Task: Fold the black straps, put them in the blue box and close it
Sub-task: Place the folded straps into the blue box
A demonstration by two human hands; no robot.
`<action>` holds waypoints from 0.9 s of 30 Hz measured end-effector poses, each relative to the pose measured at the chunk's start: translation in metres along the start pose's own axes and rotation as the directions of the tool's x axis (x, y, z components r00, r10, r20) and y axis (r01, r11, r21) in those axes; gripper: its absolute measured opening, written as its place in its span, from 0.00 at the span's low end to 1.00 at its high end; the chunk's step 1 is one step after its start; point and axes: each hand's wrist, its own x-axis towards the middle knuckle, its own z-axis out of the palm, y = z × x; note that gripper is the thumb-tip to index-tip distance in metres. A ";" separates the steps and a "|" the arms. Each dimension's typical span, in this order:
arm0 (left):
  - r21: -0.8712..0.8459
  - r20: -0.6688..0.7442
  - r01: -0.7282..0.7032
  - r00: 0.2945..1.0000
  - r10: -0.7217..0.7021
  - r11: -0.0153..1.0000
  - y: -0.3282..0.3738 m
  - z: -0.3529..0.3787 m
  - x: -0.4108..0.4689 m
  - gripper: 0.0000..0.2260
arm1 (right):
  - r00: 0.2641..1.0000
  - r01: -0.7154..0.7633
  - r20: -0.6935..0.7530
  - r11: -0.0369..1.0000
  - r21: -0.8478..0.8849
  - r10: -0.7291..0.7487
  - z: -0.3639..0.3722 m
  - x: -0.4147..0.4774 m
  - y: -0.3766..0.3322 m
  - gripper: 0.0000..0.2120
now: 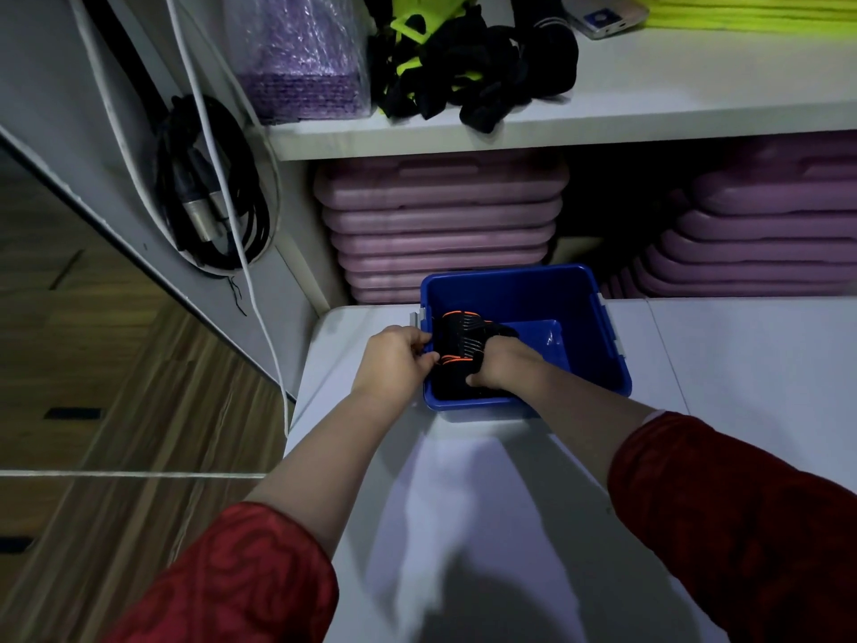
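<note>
With my left hand [394, 359] and right hand [498, 364] both closed on the folded black strap [459, 343] inside the blue box [603, 364], I should press it flat into the near-left corner before letting go.

I read this as a gym or fitness studio storeroom. At twelve o'clock, stacked purple step platforms [443, 225] fill the space under a white shelf [603, 118]. At eleven sits a bagged purple mat [301, 62], at nine coiled audio cables [208, 187] over wood flooring [116, 364].
</note>
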 end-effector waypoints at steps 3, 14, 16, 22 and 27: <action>0.004 -0.006 -0.006 1.000 0.006 1.000 0.000 0.000 -0.002 0.14 | 0.999 0.033 -0.017 0.999 -0.029 -0.034 -0.001 0.001 0.004 0.16; 0.072 0.013 -0.014 1.000 0.013 0.997 0.004 -0.001 -0.006 0.15 | 0.989 0.134 0.069 0.986 -0.096 -0.127 -0.003 0.003 0.000 0.14; 0.116 0.034 -0.037 0.999 0.033 0.993 0.007 -0.003 -0.010 0.14 | 0.984 0.158 0.082 0.987 0.004 -0.158 -0.009 -0.004 0.011 0.15; 0.137 0.041 -0.050 0.998 0.045 0.989 0.017 -0.005 -0.025 0.17 | 0.972 0.234 0.010 0.969 0.080 -0.236 -0.033 -0.024 0.045 0.15; 0.128 0.023 -0.084 0.996 0.082 0.988 0.050 -0.005 -0.038 0.17 | 0.947 0.323 -0.061 0.932 0.166 -0.317 -0.066 -0.055 0.069 0.16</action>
